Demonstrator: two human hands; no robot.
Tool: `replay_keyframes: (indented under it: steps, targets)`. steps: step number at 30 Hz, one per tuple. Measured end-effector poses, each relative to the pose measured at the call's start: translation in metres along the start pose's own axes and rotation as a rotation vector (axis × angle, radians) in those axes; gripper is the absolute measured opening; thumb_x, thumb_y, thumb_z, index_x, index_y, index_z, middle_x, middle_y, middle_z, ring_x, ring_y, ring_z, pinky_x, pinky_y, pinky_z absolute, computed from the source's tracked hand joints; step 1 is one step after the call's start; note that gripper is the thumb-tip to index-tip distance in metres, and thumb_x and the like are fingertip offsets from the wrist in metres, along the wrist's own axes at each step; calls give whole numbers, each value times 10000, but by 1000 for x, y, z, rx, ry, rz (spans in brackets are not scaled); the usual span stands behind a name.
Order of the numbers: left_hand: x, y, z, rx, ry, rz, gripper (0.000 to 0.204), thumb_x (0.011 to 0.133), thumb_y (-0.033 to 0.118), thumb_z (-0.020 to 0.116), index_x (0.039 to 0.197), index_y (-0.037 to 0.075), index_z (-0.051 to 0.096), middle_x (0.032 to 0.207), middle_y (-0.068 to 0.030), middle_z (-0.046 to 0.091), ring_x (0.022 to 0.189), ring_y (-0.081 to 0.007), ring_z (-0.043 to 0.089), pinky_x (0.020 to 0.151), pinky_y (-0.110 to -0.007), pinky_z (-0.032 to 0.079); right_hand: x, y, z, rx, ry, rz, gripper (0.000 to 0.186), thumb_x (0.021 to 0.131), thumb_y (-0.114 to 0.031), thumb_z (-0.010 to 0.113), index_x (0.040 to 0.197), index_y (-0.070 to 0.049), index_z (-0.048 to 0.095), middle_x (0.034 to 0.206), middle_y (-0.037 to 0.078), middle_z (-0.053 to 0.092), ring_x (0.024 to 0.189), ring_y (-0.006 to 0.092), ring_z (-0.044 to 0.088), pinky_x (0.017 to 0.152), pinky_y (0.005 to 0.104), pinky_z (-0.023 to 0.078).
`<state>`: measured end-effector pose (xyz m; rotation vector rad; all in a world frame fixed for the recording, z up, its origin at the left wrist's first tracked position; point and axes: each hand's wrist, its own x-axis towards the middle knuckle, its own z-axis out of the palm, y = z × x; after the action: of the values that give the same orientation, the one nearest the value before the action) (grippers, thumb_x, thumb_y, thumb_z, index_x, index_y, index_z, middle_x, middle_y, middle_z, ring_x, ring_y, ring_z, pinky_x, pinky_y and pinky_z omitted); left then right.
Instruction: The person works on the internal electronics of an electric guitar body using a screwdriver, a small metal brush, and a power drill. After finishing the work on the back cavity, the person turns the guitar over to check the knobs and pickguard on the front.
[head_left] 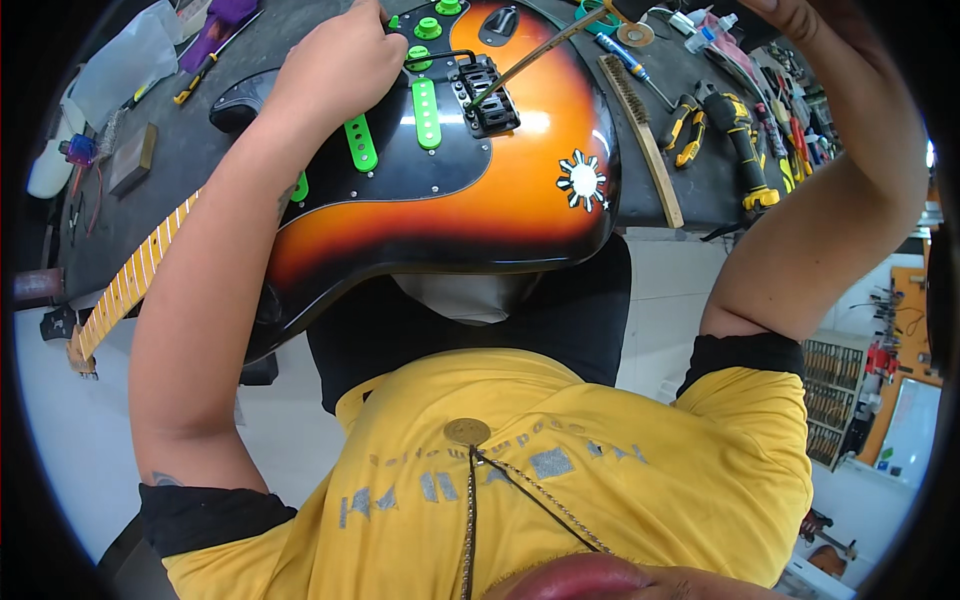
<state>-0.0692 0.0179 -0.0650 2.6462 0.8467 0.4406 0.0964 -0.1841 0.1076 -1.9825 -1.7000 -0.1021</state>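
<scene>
A sunburst electric guitar (pixel 540 190) lies face up at the bench's near edge, its neck (pixel 140 262) pointing lower left. It has a black pickguard (pixel 300 130), green pickup covers (pixel 427 115), green knobs (pixel 427 28) and a black bridge (pixel 490 100). My left hand (pixel 345 60) is closed over the pickguard, where the black tremolo arm (pixel 440 56) runs into it; its fingertips are hidden. A screwdriver (pixel 545 50) slants down to the bridge, its tip at the saddles. The handle leaves the top edge toward my right hand (pixel 790 18), whose cut-off fingers appear closed on it.
A wooden-handled brush (pixel 640 140), black-and-yellow pliers (pixel 690 130) and a yellow-black power tool (pixel 735 130) lie right of the guitar on the dark bench (pixel 640 205). At left are a wooden block (pixel 133 160), a small screwdriver (pixel 196 78) and a plastic bag (pixel 125 65).
</scene>
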Motion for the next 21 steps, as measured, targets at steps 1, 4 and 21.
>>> replay_keyframes:
  steps: [1,4,21]
  targets:
    - [-2,1,-2,-5,7,19,312,934,197,527,1108,-56,581,1052,-344,678,1046,-500,644,937,-544,504,1,-2,0,-7,-5,-2,358,932,-351,758,923,3,702,732,25,625,658,100,596,605,255,495]
    - [6,-4,2,50,-31,-60,315,934,197,528,1121,-50,585,1067,-338,682,1057,-491,649,942,-542,505,4,-6,1,-23,-18,-10,360,933,-354,756,917,2,702,726,25,623,652,100,594,599,254,493]
    - [5,5,-4,79,-82,-145,350,944,219,523,1170,-40,589,1140,-329,680,1103,-479,652,971,-539,508,10,-25,1,-123,-64,-23,378,939,-373,750,882,-2,703,695,24,612,619,101,586,569,254,483]
